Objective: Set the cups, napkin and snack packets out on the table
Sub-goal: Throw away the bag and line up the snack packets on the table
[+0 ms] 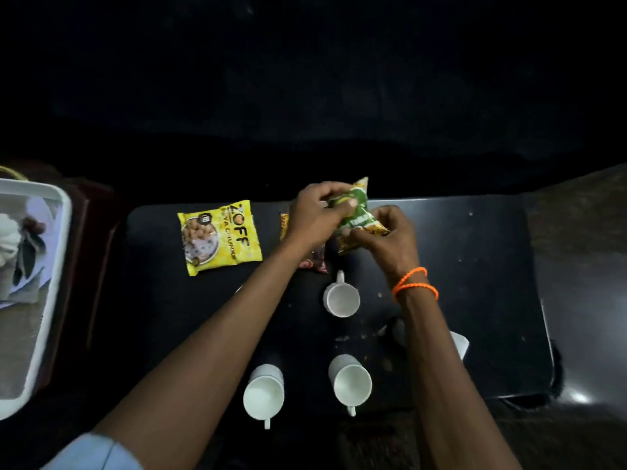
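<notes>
green snack packet [356, 215] tilted, long axis running far-right to near-left, pinched by both hands [359, 228].

The desk [475, 266] is black. One snack packet [220, 237] is yellow with black lettering; another packet [359, 215] is green and yellow. Three cups [341, 298] are white. A wristband [415, 286] is orange, the tray [51, 232] white, the sleeve [91, 452] pale blue.
</notes>
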Tool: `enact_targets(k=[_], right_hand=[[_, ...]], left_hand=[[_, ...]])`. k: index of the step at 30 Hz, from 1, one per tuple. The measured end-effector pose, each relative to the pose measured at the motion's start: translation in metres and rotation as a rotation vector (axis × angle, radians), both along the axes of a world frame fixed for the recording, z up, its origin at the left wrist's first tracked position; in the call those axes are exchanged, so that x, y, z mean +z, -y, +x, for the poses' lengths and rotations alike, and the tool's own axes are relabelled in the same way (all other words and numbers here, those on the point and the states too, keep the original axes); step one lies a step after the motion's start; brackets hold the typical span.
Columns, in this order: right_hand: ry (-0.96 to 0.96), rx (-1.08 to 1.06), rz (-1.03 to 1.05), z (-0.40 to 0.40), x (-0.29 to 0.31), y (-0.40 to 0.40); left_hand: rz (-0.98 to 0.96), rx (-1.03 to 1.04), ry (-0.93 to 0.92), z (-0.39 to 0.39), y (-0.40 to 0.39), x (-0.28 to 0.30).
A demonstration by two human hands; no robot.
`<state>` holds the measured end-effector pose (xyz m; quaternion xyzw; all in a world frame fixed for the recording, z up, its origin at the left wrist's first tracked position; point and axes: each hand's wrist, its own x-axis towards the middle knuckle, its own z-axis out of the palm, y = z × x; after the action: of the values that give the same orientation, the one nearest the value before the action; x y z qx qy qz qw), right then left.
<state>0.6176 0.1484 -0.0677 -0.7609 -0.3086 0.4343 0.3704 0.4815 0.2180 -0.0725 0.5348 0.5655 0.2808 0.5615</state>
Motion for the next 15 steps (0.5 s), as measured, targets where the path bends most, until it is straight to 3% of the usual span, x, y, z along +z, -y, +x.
enact_targets(k=[5,7,10,15], right_hand=[[0.243,0.136,-0.262,0.046,-0.03,0.019],[0.336,0.21,-0.259,0.049,-0.038,0.021],[0.372,0.273,-0.13,0.049,-0.042,0.022],[0.351,0.288,-0.161,0.05,-0.042,0.016]], left_hand=[[0.124,-0.428,-0.307,0.047,0.006,-0.023],[0.162,-0.532,-0.426,0.05,0.013,-0.037],[0.186,-0.581,-0.505,0.05,0.02,-0.052],[0.232,-0.56,-0.506,0.052,0.02,-0.056]])
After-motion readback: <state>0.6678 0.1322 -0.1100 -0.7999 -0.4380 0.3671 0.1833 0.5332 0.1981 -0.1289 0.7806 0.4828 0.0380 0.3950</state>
